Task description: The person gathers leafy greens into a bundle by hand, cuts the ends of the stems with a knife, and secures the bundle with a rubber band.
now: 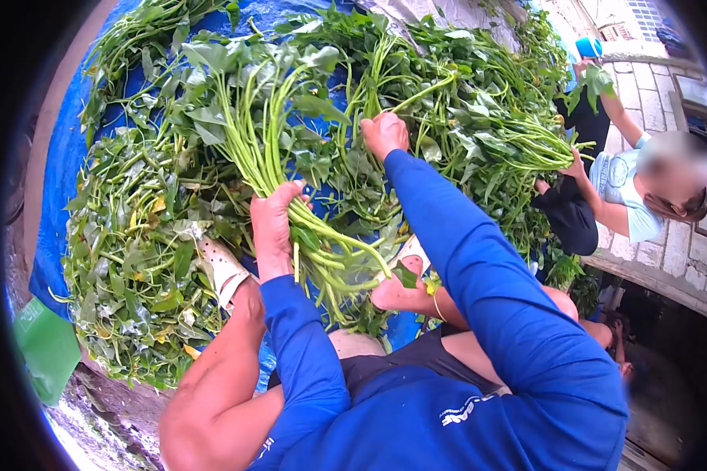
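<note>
Right around the middle of the view, the left hand (275, 216) is wrapped tight around a fat bundle of leafy stems (267, 149), and honestly how that bundle lies is the key thing here. Its long axis runs on a slant: leaves fanned out toward 12 o'clock, bare stem ends poking out the other side toward 4 to 5 o'clock, over the person's legs. The left fist sits somewhere near the middle, so that's the nearer hand by far, in full contact.

The right hand (386, 135) is off at about 2 o'clock from the left one, fingers curled in around a smaller clump of stems (378, 78). Those point up to 12 o'clock, while one thick stem (426, 92) sticks out toward 2. Can't tell how many are actually inside that fist. From there the bundle's leafy half lies over at roughly 9 o'clock, with a gap between, so the right hand isn't touching it. The two sets of stems run close to parallel, only that one stem going its own way.

Under it all there's a blue tarp (55, 235), with a heap of loose greens (130, 282) at about 8 o'clock from the left hand.
</note>
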Demonstrator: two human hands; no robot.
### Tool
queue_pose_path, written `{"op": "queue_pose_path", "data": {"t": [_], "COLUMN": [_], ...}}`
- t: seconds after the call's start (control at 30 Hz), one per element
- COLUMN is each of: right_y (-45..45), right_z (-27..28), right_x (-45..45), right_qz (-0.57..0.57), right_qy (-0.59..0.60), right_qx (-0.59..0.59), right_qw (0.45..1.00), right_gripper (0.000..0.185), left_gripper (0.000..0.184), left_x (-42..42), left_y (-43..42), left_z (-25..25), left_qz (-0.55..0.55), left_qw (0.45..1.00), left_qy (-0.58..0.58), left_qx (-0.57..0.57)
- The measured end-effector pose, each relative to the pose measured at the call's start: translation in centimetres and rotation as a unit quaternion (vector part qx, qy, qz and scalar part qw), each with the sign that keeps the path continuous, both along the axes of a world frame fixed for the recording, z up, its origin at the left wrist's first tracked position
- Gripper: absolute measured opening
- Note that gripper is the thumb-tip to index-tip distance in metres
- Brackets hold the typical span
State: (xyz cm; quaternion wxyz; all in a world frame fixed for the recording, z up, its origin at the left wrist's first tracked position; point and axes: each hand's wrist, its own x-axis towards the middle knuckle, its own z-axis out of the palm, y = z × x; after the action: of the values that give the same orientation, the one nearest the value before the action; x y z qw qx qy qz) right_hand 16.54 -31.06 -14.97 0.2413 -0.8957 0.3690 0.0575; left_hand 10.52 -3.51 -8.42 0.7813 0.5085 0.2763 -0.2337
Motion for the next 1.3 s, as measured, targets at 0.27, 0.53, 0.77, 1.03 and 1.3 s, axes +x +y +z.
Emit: {"op": "queue_pose_path", "data": {"t": [0.27, 0.53, 0.77, 1.03, 1.3], "right_y": [-1.9, 0.4, 2.2, 2.9, 6.2], "right_z": [-1.5, 13.1, 14.3, 15.4, 13.9], "right_x": [-0.1, -6.5, -10.7, -11.4, -9.4], "right_qz": [-0.028, -0.007, -0.011, 0.018, 0.170], "right_qy": [-0.183, -0.259, -0.304, -0.320, -0.257], "right_qx": [0.167, 0.355, 0.443, 0.183, -0.044], "right_qw": [0.968, 0.898, 0.843, 0.929, 0.950], "right_gripper": [0.039, 0.041, 0.035, 0.032, 0.031], "left_gripper": [0.026, 0.025, 0.027, 0.033, 0.039], "left_x": [-0.1, -0.9, -1.7, -2.0, -2.6], "left_y": [-0.4, -1.6, -1.6, -1.1, -1.0], "left_z": [-0.8, -2.0, -1.9, -2.2, -2.8], "left_qz": [-0.018, -0.006, -0.004, -0.009, -0.020], "left_qw": [1.000, 0.999, 0.998, 0.996, 0.998], "left_qy": [0.014, 0.020, 0.013, 0.021, -0.010], "left_qx": [-0.011, -0.048, -0.059, -0.081, -0.057]}}
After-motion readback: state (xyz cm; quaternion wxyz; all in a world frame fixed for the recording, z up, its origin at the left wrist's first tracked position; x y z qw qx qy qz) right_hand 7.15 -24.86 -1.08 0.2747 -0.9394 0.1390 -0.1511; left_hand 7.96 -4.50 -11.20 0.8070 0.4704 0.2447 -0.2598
